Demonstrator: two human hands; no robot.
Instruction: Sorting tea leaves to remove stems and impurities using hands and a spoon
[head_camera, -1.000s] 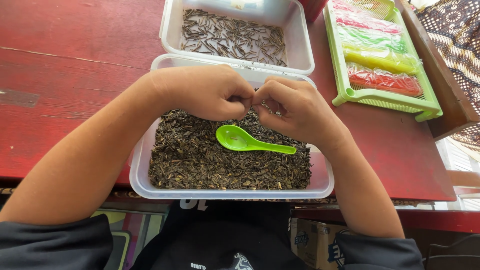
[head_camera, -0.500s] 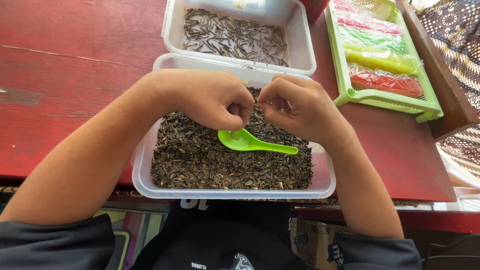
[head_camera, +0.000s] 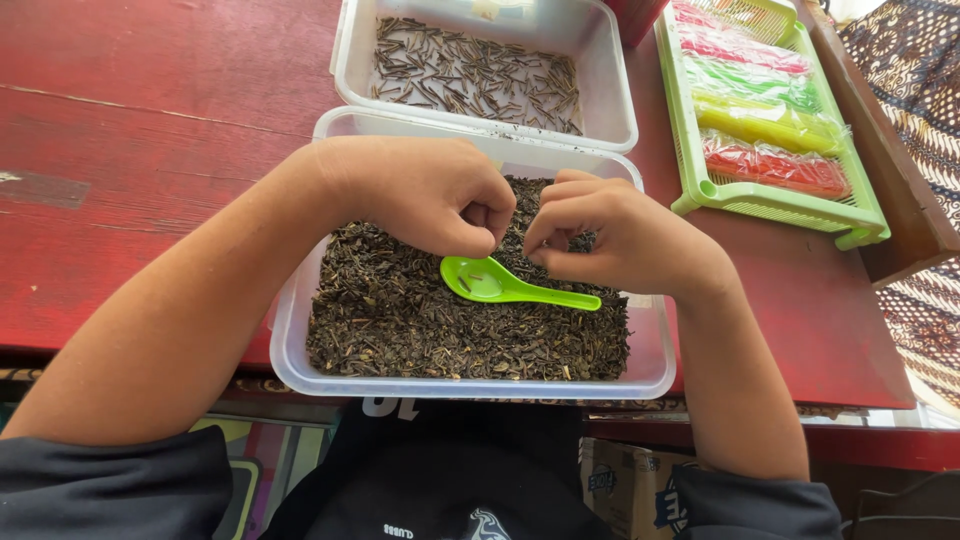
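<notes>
Both hands' fingers (head_camera: 495, 215) pinch narrowly above the green spoon (head_camera: 500, 285), green tray (head_camera: 765, 205) beside.

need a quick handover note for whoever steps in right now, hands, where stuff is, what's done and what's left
Left hand and right hand: both curled, fingertips pinched close together over the near tub; whatever they pinch is too small to see.
Near tub: full of dark loose seeds or husks, with a green spoon lying on top, not held.
Far tub: a thin scatter of longer dark pieces, bottom still showing.
Green tray at right holds coloured packets, untouched.
Done: a small share sits in the far tub. Left: most of the near tub's heap.
</notes>
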